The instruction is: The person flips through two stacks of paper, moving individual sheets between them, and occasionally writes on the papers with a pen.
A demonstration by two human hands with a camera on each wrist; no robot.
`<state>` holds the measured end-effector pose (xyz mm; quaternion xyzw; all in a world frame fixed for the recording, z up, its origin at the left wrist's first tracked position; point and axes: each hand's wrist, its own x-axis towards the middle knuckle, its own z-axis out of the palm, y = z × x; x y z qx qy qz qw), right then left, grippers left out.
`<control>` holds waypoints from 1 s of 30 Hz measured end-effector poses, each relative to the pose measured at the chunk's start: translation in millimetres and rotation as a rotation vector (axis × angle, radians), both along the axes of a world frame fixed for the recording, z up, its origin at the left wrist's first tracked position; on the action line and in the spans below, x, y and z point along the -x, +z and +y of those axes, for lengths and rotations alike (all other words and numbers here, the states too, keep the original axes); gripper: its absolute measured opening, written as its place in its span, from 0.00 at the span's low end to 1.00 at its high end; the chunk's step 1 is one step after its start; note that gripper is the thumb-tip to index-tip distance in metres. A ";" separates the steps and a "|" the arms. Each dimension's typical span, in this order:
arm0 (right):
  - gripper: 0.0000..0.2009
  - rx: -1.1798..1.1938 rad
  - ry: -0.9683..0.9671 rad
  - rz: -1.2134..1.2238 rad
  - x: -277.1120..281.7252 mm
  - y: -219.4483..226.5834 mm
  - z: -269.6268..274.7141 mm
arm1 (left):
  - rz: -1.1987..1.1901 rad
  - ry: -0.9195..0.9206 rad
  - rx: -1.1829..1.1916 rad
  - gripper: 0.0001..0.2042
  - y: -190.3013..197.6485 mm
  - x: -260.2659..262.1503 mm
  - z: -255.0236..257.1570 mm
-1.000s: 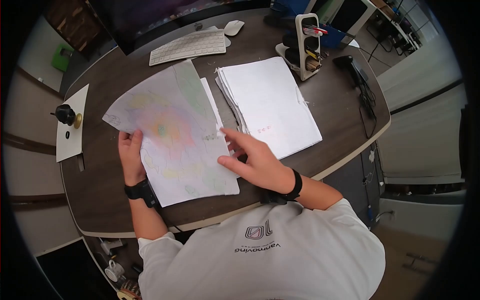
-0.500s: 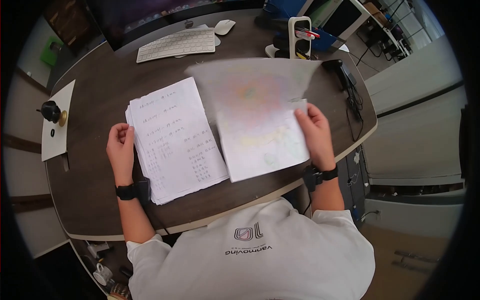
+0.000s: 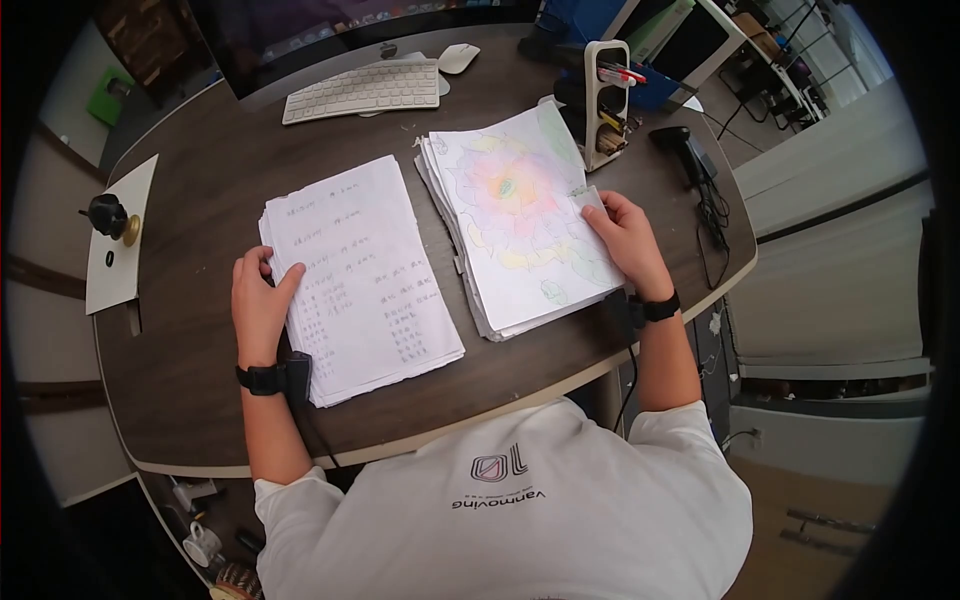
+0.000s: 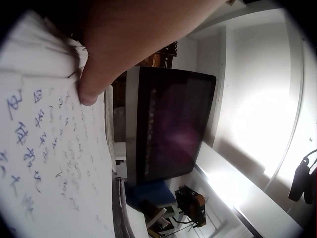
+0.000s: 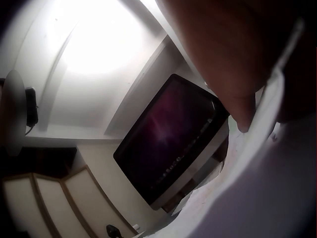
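Note:
A stack of handwritten sheets [image 3: 360, 300] lies on the desk at the left of the head view. My left hand [image 3: 262, 305] grips its left edge, fingers curled at the side and thumb over the top page; the left wrist view shows that thumb [image 4: 90, 91] against the writing. To the right lies a second paper stack, topped by a coloured flower drawing [image 3: 515, 215]. My right hand [image 3: 630, 240] pinches the drawing's right edge, thumb on top. In the right wrist view the sheet's edge [image 5: 275, 94] bends up beside the thumb.
Behind the papers are a keyboard [image 3: 365, 92], a mouse [image 3: 459, 58] and a monitor [image 3: 330, 40]. A white pen holder [image 3: 592, 110] stands just beyond the right stack. A black scanner-like device [image 3: 685, 155] with a coiled cable lies at far right. At left is a white board [image 3: 125, 265] bearing small objects.
The flower drawing has gone from the left stack onto the right stack and now lies flat, uncovering a handwritten page. My right hand moved right with it; my left hand stayed at the left stack.

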<state>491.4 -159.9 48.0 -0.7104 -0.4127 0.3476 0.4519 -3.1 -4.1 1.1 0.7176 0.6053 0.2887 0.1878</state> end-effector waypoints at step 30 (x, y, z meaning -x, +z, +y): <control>0.13 -0.355 0.347 -0.331 148.1 38.4 -33.6 | -0.640 -0.160 0.157 0.08 1.5 13.8 10.2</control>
